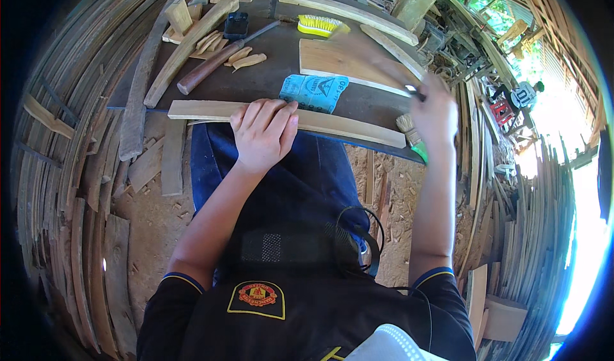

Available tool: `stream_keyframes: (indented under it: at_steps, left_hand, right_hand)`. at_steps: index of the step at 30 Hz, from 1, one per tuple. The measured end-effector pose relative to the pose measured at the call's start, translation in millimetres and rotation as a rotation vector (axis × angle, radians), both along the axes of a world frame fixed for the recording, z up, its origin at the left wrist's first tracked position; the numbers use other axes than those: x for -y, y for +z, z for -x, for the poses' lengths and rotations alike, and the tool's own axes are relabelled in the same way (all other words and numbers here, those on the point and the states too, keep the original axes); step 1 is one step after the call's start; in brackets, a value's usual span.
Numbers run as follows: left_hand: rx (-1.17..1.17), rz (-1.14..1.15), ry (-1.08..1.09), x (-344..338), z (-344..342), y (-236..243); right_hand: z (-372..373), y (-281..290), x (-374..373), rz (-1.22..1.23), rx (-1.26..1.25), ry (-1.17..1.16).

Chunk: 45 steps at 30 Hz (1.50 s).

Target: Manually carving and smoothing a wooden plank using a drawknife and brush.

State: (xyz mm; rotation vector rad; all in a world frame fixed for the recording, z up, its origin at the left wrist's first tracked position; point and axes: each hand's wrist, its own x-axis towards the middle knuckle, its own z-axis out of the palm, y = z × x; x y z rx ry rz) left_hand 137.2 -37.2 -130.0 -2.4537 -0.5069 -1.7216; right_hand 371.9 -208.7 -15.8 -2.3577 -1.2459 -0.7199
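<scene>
"Pressing down with the left hand (265, 131), the person pins a pale strip (352, 125) along the near edge of the table (265, 79). What are the fingers doing?"

"The left ones curl over the strip, close together, with hardly a gap between them. The right hand (435, 111) is raised, its fingers wrapped around one end of a long tool (390, 70) (too blurred for its kind to be told)."

"And how far along is the work?"

"Partway, by the look of it: the pale strip is already a long, narrow bar and lies braced, with no other piece joined to it. How much is left to do on it cannot be told."

"How many of each thing are there?"

"One pale strip under the hand, one flat board (339, 60) farther back, one blue sheet (316, 92) between them. Two curved lengths (144, 79) lie at the left, two slim strips (348, 15) toward the far right. Then one yellow brush (320, 25), one paintbrush (407, 127), one wooden-handled tool (211, 67) and one small black box (236, 26). The slivers (249, 61) overlap, so their number is uncertain."
</scene>
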Motion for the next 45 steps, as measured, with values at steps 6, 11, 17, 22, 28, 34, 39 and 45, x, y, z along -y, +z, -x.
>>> stream_keyframes:
  at_steps: [6,11,17,22,28,34,39,45]
  left_hand:
    - [-0.012,0.002,-0.032,0.8,0.5,2.2]
    - [-0.029,-0.016,-0.008,-0.7,0.3,2.6]
    - [-0.071,-0.011,-0.007,2.7,-2.4,3.2]
    - [-0.104,-0.002,0.019,2.6,-1.0,1.9]
    - [-0.116,-0.014,0.031,2.6,0.2,3.3]
    - [-0.134,0.014,0.019,5.6,0.8,4.9]
    - [-0.086,0.016,0.017,4.2,0.6,5.9]
    - [-0.095,0.047,0.004,6.3,-1.1,8.3]
  right_hand:
    - [12.7,40.7,64.3,-0.854,-1.005,0.400]
    - [23.5,23.0,84.3,-1.140,-1.180,1.020]
    - [7.1,-22.7,84.0,-1.332,-1.375,0.976]
    - [18.3,-18.3,58.0,-1.567,-1.419,0.593]
    - [9.6,-26.2,69.9,-1.291,-1.329,0.994]
    - [18.5,-30.9,67.4,-1.088,-1.314,1.107]
    - [22.4,-37.7,67.6,-1.019,-1.248,1.165]
    - [26.1,-46.7,58.6,-1.220,-1.288,1.291]
